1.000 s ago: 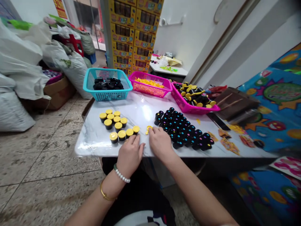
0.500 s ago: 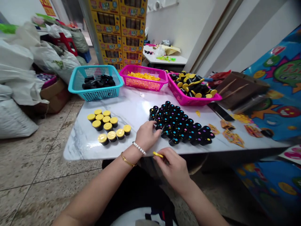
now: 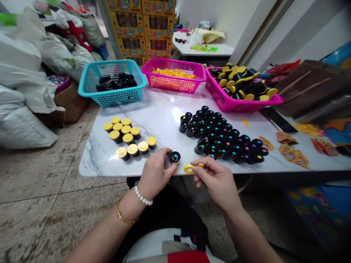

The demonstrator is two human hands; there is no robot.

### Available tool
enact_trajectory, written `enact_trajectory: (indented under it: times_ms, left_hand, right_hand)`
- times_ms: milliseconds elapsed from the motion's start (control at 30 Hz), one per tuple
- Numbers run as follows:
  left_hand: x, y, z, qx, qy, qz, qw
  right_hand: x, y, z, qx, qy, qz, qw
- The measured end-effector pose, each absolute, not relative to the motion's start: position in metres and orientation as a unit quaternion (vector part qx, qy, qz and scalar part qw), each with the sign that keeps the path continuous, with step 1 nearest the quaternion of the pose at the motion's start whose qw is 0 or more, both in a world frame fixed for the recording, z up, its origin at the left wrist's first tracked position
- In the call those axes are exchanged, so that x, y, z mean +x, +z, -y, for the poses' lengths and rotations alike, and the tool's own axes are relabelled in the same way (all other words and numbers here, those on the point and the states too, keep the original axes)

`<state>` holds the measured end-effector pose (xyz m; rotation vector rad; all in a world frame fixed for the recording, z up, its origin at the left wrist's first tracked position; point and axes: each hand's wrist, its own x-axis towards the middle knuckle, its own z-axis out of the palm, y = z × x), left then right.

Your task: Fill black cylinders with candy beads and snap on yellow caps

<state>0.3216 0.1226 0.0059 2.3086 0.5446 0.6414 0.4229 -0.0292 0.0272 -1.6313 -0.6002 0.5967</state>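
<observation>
Near the table's front edge, my left hand (image 3: 157, 168) has its thumb and fingers around a small black cup (image 3: 174, 157) with coloured bits inside. Just right of it, my right hand (image 3: 216, 179) pinches a yellow plastic piece (image 3: 188, 168) with a ring-shaped end. The piece and the cup are apart. Beyond my right hand stands a cluster of black cups (image 3: 219, 135) with coloured dots in their tops. On the left, several black cups with yellow lids (image 3: 125, 129) stand in loose rows.
Along the back are a turquoise basket (image 3: 90, 93) of black parts, a pink basket (image 3: 189, 86) of yellow pieces and another pink basket (image 3: 230, 106) of black-and-yellow items. A phone (image 3: 278, 119) and printed packets (image 3: 293, 155) lie at right. White sacks (image 3: 24, 120) fill the left.
My left hand has drawn one black cup out of the cluster, leftward and toward me. My right hand has risen to the table edge with the yellow piece. The view has shifted slightly.
</observation>
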Motion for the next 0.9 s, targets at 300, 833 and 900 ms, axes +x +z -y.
enact_trajectory:
  times_ms: [300, 833, 900]
  left_hand:
    - [0.314, 0.008, -0.125, 0.883, 0.236, -0.191, 0.357]
    - [0.309, 0.014, -0.13, 0.878, 0.214, -0.185, 0.387]
    - [0.308, 0.017, -0.131, 0.881, 0.204, -0.171, 0.392]
  right_hand:
    - [0.422, 0.031, -0.026, -0.743, 0.23, 0.289, 0.558]
    - [0.418, 0.02, -0.028, -0.7, 0.297, 0.222, 0.611]
    - [0.417, 0.022, -0.027, -0.706, 0.285, 0.237, 0.604]
